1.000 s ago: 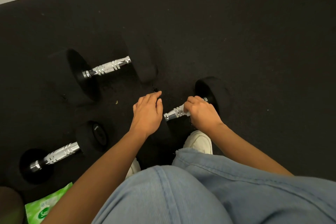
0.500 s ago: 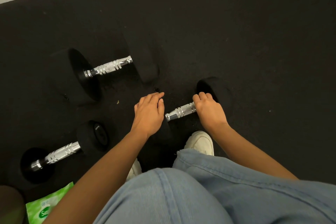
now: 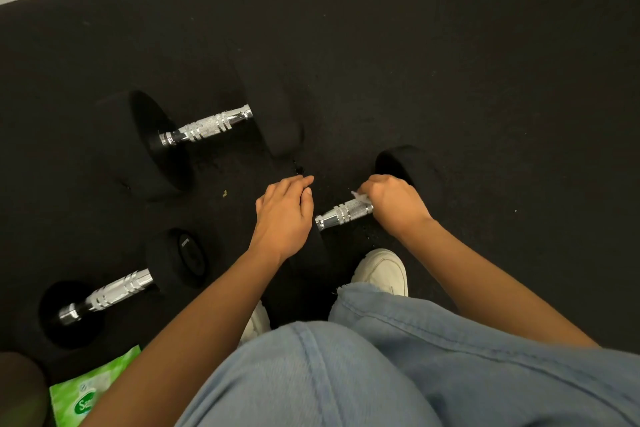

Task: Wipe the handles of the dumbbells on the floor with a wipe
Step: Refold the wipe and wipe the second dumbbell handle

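Centre frame: the left hand lay flat, fingers straight, on the near head of the nearest dumbbell, unmoved. The right hand, curled round the wipe on the handle, had slid back from the far head toward mid-bar, a return stroke, so I judged this handle nearly done. Lower left sat the green wipe packet, contents not visible to me; farther off, the small dumbbell at left and the large dumbbell at upper left lay untouched, bare handles waiting.
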{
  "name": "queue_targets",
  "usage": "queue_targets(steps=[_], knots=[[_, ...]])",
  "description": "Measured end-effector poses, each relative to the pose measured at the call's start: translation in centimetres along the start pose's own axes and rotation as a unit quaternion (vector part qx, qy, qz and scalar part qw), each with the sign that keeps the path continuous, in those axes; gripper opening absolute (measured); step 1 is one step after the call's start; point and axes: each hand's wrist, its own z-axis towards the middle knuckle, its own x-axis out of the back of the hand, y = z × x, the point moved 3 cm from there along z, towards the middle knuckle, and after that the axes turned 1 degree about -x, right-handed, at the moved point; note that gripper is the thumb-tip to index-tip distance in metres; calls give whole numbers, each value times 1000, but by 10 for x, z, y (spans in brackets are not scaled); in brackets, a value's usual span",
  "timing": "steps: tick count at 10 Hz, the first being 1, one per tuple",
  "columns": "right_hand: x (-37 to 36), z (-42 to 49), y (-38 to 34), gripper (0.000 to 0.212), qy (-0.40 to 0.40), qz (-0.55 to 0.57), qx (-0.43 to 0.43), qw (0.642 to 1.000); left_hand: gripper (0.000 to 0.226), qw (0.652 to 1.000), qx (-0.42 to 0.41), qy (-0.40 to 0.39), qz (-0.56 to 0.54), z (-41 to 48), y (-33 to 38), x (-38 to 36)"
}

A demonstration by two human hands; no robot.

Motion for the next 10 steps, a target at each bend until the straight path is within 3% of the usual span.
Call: queue_targets(steps=[1,4,6,10], knots=[[-2,0,0,28,13,-9,-27,1000,39,1000,-1,1,2,0,1,0],[-8,6,-18,34,-13,22,71,997,39,1000,-1,-2,3,0,0,0],[-13,5,-24,27,29,20,33,999,39,1000,-5,-2,4,-1,1,0],[-21,2,-46,25,31,35,165,985,40,1000,1,-9,-5,2,-1,3]])
